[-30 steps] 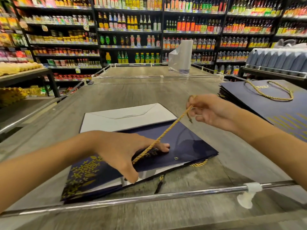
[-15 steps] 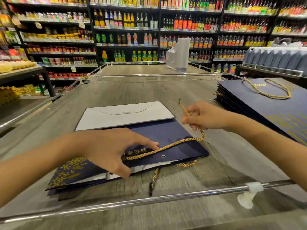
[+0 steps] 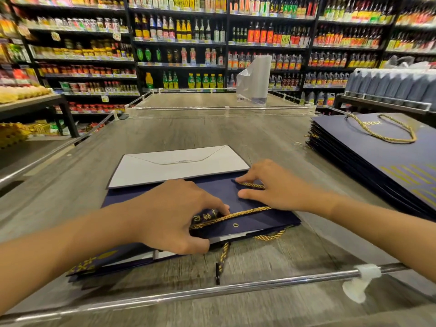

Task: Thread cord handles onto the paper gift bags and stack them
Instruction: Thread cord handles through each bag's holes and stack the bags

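Observation:
A flat navy paper gift bag (image 3: pixel 257 220) with gold print lies on the wooden display table (image 3: pixel 193 133), its white folded bottom (image 3: pixel 174 168) pointing away from me. A gold cord (image 3: pixel 236 215) runs across the bag's top edge, and its black-tipped end hangs off the near side. My left hand (image 3: pixel 174 215) presses down on the bag, pinching the cord where it enters the left hole. My right hand (image 3: pixel 280 185) rests on the bag with its fingertips on the cord's other end. An empty eyelet (image 3: pixel 235 224) shows between my hands.
A stack of navy bags (image 3: pixel 368 156) with a gold handle on top lies at the right. A chrome rail (image 3: pixel 212 291) with a plastic clip runs along the near table edge. A clear plastic sign holder (image 3: pixel 254 79) stands at the far end. Shelves of bottles surround the table.
My right hand came down from holding the cord taut in the air and now lies on the bag, laying the cord flat. My left hand stayed pressing on the bag.

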### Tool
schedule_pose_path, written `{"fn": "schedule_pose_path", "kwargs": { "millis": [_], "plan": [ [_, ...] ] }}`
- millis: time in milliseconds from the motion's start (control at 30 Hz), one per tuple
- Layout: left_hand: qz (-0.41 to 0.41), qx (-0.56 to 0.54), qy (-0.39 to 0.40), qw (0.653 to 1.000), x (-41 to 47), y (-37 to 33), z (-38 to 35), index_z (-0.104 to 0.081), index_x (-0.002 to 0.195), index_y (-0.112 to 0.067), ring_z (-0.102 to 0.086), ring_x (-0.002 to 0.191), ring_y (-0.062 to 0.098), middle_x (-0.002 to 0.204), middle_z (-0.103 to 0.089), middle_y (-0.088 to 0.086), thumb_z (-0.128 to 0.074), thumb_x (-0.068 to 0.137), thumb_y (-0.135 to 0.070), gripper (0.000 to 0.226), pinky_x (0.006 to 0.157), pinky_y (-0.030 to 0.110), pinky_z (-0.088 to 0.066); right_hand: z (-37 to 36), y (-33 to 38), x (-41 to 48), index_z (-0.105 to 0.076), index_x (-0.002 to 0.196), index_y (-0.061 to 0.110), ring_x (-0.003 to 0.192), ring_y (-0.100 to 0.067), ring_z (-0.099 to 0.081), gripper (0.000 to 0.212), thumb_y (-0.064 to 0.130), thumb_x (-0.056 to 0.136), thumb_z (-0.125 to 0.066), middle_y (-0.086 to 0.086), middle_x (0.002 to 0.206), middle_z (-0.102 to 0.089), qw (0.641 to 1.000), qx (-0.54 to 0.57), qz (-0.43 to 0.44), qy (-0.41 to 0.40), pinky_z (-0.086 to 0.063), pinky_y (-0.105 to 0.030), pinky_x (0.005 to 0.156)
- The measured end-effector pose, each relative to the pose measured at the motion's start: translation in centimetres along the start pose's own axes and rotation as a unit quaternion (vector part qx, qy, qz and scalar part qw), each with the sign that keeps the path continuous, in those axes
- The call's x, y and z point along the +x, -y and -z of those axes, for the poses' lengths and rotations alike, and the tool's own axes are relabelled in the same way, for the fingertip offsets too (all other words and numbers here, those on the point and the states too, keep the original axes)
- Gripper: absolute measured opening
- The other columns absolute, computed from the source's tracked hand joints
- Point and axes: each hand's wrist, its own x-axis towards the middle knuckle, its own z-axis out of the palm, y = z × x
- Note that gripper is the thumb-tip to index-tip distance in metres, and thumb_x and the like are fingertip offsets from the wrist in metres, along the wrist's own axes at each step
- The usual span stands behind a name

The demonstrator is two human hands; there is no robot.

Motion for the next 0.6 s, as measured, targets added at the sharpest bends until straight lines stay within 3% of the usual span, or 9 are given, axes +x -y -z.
{"fn": "schedule_pose_path", "kwargs": {
  "millis": [67, 100, 167, 267, 400, 467, 600],
  "plan": [
    [-0.003, 0.005, -0.009, 1.0, 0.0, -0.1, 0.0, -0.044, 0.126, -0.04, -0.053, 0.082, -0.002, 0.102, -0.064, -0.021, -0.047, 0.063, -0.057, 0.066, 0.074, 0.012, -0.04, -0.1, 0.4, 0.2, -0.072, 0.102, 0.015, 0.08, 0.004, -0.056, 0.021, 0.025, 0.085, -0.065, -0.001, 0.094, -0.07, 0.998, 0.054, -0.009, -0.013, -0.037, -0.007, 0.067],
    [-0.006, 0.006, -0.013, 1.0, 0.0, -0.2, 0.0, -0.039, 0.123, -0.041, -0.049, 0.078, -0.004, 0.108, -0.063, -0.023, -0.05, 0.064, -0.055, 0.061, 0.07, 0.011, -0.037, -0.1, 0.4, 0.3, -0.073, 0.096, 0.013, 0.069, 0.009, -0.055, 0.014, 0.016, 0.084, -0.066, 0.0, 0.084, -0.07, 0.996, 0.086, -0.019, -0.013, -0.038, -0.005, 0.062],
    [-0.011, -0.001, -0.026, 1.0, -0.1, -0.3, 0.0, -0.033, 0.112, -0.042, -0.053, 0.082, -0.004, 0.119, -0.06, -0.02, -0.052, 0.065, -0.053, 0.052, 0.073, 0.021, -0.042, 0.0, 0.4, 0.3, -0.067, 0.1, 0.01, 0.055, 0.012, -0.053, 0.019, 0.003, 0.083, -0.062, 0.004, 0.069, -0.067, 0.99, 0.133, -0.044, -0.006, -0.038, -0.004, 0.056],
    [-0.05, 0.008, -0.084, 0.995, -0.3, -0.4, -0.1, -0.047, 0.094, -0.039, -0.059, 0.091, 0.006, 0.111, -0.063, -0.015, -0.051, 0.063, -0.049, 0.034, 0.066, 0.035, -0.05, 0.6, 0.0, -0.1, -0.07, 0.103, 0.011, 0.051, 0.014, -0.051, 0.024, 0.003, 0.084, -0.056, 0.019, 0.052, -0.055, 0.993, 0.101, -0.05, 0.019, -0.036, -0.004, 0.05],
    [-0.089, 0.061, -0.129, 0.986, -0.5, -0.4, -0.2, -0.068, 0.085, -0.037, -0.047, 0.079, 0.004, 0.095, -0.06, -0.013, -0.056, 0.063, -0.048, 0.028, 0.047, 0.031, -0.047, 1.3, 0.1, -0.6, -0.075, 0.083, 0.019, 0.059, 0.002, -0.054, 0.006, 0.022, 0.082, -0.07, 0.014, 0.065, -0.063, 0.992, 0.114, -0.028, 0.036, -0.04, -0.009, 0.054],
    [-0.073, 0.073, -0.127, 0.987, -0.6, -0.4, -0.4, -0.071, 0.086, -0.037, -0.044, 0.076, 0.002, 0.089, -0.059, -0.013, -0.053, 0.063, -0.052, 0.033, 0.044, 0.027, -0.044, 1.2, 0.2, -0.7, -0.071, 0.076, 0.024, 0.062, -0.005, -0.055, 0.006, 0.026, 0.081, -0.07, 0.011, 0.071, -0.066, 0.992, 0.116, -0.013, 0.04, -0.043, -0.013, 0.059],
    [-0.036, 0.075, -0.119, 0.989, -0.5, -0.4, -0.8, -0.073, 0.092, -0.035, -0.055, 0.071, 0.006, 0.085, -0.06, -0.015, -0.049, 0.063, -0.057, 0.044, 0.044, 0.025, -0.044, 1.6, 1.2, -0.9, -0.063, 0.076, 0.024, 0.068, -0.007, -0.057, 0.011, 0.02, 0.086, -0.062, 0.01, 0.074, -0.065, 0.992, 0.114, 0.037, 0.05, -0.047, -0.022, 0.068]
  ]
}}
